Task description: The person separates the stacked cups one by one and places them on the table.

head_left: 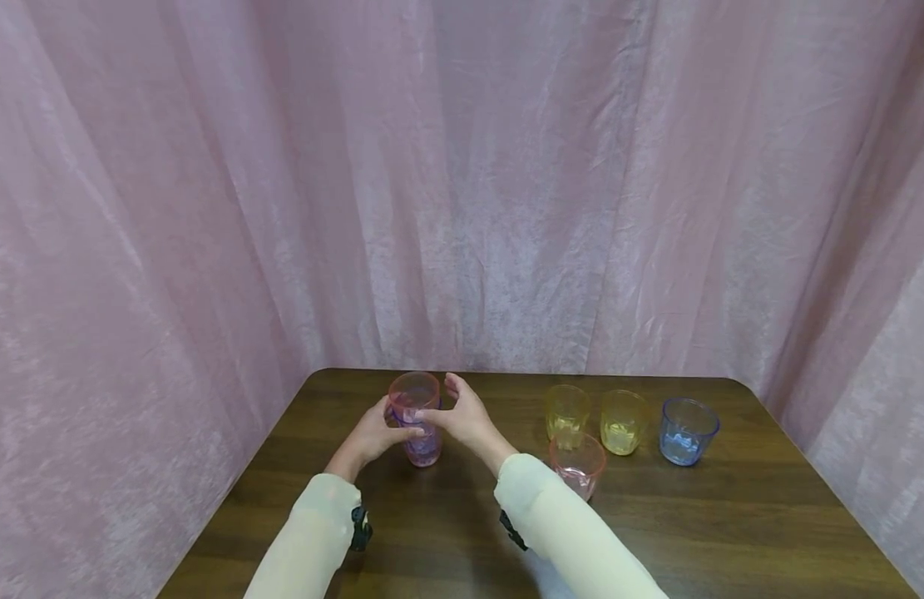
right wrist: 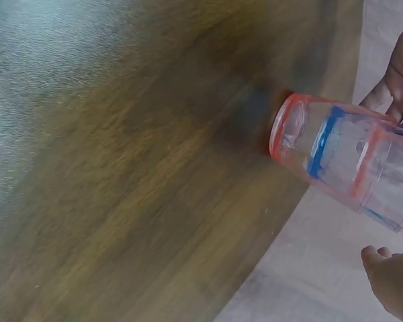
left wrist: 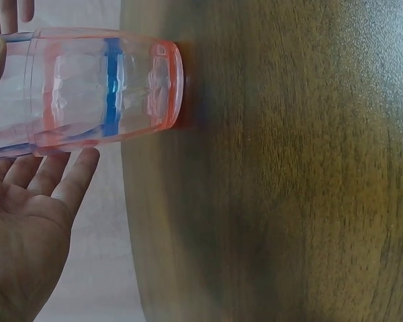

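A nested stack of clear plastic cups (head_left: 422, 450) stands upright at the table's left rear. A pink-rimmed cup (head_left: 414, 391) is on top and a blue-rimmed one shows just below it. My left hand (head_left: 370, 437) grips the stack from the left, its thumb across the front and its fingers along the far side. From the right, my right hand (head_left: 469, 416) reaches in with its thumb at the front of the top cup. Its other fingers are spread, apart from the cups in the right wrist view, where the stack's reddish base (right wrist: 285, 127) meets the table.
To the right stand two yellow cups (head_left: 567, 408), a blue cup (head_left: 688, 431) and a pink cup (head_left: 577, 466), the pink one nearer and close to my right forearm. The wooden table (head_left: 432, 541) has rounded far corners. A pink curtain (head_left: 506, 208) hangs behind it.
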A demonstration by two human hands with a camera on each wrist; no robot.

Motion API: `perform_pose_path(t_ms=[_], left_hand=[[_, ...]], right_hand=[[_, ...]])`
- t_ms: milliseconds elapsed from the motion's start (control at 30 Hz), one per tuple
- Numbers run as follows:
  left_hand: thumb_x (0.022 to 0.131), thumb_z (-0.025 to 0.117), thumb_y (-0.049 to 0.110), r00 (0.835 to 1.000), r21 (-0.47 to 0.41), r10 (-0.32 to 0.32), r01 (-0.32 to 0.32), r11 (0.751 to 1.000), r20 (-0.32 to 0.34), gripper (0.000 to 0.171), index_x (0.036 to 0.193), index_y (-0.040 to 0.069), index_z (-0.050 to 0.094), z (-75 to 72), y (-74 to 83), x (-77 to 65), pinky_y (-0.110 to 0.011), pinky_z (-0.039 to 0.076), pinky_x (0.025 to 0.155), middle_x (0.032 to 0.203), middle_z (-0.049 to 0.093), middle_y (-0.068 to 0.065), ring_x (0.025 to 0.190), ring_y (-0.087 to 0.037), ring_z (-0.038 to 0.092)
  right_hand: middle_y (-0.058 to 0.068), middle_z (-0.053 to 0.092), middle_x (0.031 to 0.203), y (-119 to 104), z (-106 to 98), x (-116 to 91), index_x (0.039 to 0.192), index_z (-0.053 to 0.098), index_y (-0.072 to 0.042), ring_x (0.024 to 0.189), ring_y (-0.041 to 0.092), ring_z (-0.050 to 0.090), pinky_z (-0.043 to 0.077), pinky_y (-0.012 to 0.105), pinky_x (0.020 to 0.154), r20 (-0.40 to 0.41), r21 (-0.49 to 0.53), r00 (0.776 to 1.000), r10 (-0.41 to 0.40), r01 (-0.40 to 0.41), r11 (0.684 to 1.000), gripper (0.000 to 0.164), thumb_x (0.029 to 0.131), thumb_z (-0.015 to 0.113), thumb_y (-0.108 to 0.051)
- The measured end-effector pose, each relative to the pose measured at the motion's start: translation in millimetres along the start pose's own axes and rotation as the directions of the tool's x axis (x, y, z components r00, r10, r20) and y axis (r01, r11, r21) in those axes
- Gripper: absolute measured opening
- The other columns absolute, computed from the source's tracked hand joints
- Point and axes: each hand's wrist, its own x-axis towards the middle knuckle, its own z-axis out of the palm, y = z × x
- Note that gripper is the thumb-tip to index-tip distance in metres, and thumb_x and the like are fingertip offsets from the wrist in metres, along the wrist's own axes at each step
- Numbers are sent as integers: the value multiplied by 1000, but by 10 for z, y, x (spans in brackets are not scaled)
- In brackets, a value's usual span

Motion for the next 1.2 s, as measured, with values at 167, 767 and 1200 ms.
perform_pose_path(t_ms=[167,767,1200], left_hand=[[77,87,28,1000,-14,5,-5,1000,19,85,148,12,43,-14,12,-13,-51,43,105,139,57,-9,128,-31,52],[80,85,23,999,-11,29,-29,1000,37,84,150,9,40,-14,87,-28,-51,41,107,144,52,-12,131,-33,50],[78,86,19,1000,9,21,-21,1000,0,79,145,8,45,-4,-11,-29,-51,43,105,139,56,-12,129,-34,51]], right_hand=[[16,35,156,-28,78,59,155,26,-4,141,34,35,34,52,112,-6,-28,1000,-7,7,1000,102,78,86,-34],[16,48,147,-89,225,131,149,37,-1,134,32,46,40,44,109,-75,-113,996,-38,30,993,92,77,87,-29],[14,55,140,-24,338,102,143,46,-5,127,32,53,44,44,105,-152,-167,986,-69,43,985,85,75,89,-32]])
